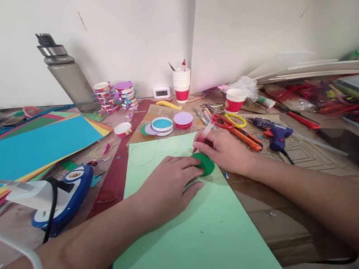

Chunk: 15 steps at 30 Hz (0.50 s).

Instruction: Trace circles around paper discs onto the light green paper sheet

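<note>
A sheet of light green paper (190,243) lies before me, with faint circles drawn near its far edge. On its right side rests a dark green paper disc (207,164). My left hand (170,184) lies palm down over the sheet, fingers stretched out and fingertips pressing on the disc. A pen (208,129) with a clear reddish barrel is pinched in my right hand (228,151). Its tip points down at the disc's upper edge, partly hidden by my fingers.
Paper-topped cup rounds (183,120) stand beyond the sheet. To the right lie scissors (236,120), an orange cutter (246,138) and a blue glue gun (278,136). A power strip (69,199), blue paper (28,155) and a bottle (70,81) are at left.
</note>
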Each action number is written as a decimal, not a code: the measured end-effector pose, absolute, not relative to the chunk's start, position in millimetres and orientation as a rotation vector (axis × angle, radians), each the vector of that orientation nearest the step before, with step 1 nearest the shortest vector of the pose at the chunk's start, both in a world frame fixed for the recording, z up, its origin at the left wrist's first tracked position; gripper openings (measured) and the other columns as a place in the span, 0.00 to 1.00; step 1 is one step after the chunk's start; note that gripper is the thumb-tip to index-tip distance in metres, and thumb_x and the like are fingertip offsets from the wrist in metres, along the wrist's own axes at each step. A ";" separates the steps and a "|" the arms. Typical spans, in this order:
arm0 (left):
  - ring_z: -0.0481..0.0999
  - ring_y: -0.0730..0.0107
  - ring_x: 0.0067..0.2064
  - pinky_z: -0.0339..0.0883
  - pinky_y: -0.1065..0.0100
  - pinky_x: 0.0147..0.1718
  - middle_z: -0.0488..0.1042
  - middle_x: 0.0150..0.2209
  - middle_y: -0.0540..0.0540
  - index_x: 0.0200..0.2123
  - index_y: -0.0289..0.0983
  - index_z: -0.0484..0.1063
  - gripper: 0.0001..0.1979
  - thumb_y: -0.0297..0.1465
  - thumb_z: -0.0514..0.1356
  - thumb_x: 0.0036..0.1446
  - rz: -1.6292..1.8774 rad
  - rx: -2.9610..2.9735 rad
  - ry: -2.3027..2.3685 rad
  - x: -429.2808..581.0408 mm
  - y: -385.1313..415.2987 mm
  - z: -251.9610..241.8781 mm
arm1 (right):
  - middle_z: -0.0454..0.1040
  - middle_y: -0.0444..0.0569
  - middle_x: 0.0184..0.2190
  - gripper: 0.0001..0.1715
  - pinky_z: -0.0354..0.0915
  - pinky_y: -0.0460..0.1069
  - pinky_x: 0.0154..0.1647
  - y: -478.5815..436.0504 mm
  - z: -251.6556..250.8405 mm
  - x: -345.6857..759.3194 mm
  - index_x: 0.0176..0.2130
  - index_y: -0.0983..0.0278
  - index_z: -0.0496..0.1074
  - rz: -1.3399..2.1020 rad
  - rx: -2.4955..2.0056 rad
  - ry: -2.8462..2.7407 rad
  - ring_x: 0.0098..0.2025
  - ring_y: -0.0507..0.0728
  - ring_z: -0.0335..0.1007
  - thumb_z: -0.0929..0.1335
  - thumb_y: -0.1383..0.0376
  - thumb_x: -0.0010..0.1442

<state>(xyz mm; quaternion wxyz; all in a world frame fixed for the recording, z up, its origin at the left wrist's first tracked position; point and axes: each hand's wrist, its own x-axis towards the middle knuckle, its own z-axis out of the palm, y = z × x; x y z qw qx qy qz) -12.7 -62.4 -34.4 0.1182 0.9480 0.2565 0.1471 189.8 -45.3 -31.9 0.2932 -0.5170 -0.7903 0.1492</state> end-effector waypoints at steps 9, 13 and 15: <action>0.74 0.58 0.56 0.65 0.52 0.55 0.76 0.54 0.43 0.49 0.38 0.75 0.12 0.31 0.57 0.65 0.420 2.768 0.743 -12.8 -62.2 -34.3 | 0.77 0.47 0.29 0.10 0.62 0.48 0.36 -45.7 -31.2 189.3 0.32 0.64 0.71 0.382 -1.393 -2.116 0.32 0.54 0.71 0.65 0.66 0.66; 0.74 0.58 0.56 0.65 0.52 0.55 0.76 0.54 0.43 0.49 0.38 0.75 0.12 0.31 0.57 0.65 0.421 2.769 0.743 -12.5 -62.3 -34.3 | 0.77 0.48 0.30 0.09 0.61 0.48 0.36 -45.9 -31.0 188.5 0.32 0.64 0.71 0.366 -1.407 -2.119 0.32 0.54 0.71 0.65 0.65 0.66; 0.74 0.58 0.56 0.65 0.52 0.55 0.76 0.54 0.43 0.49 0.38 0.76 0.12 0.31 0.57 0.65 0.422 2.769 0.745 -12.3 -62.5 -34.3 | 0.77 0.48 0.29 0.09 0.61 0.48 0.36 -46.1 -30.5 188.0 0.32 0.64 0.71 0.361 -1.418 -2.124 0.32 0.54 0.71 0.65 0.65 0.66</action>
